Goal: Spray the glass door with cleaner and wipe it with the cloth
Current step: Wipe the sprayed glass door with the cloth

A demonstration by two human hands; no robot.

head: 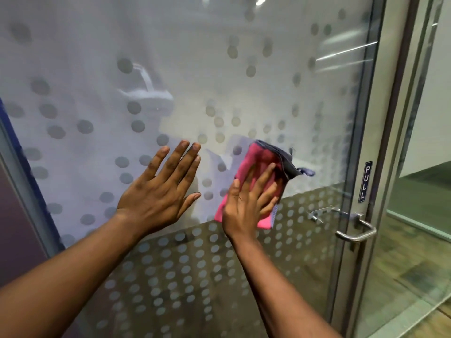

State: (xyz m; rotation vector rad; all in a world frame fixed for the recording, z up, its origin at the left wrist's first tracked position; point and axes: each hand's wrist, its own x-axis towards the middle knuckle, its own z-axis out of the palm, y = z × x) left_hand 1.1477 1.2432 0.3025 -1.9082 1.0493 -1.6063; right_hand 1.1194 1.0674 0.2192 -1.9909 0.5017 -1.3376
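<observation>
The glass door (244, 81) fills the view, frosted and patterned with grey dots. My right hand (246, 203) presses a folded pink cloth (256, 159) with a grey edge flat against the glass at mid height. My left hand (161, 189) lies open on the glass beside it, fingers spread, holding nothing. No spray bottle is in view.
A metal lever handle (356, 231) sits at the door's right edge below a small "PULL" label (365, 181). The metal door frame (400, 142) runs down the right. A dark blue wall edge (22, 152) borders the left.
</observation>
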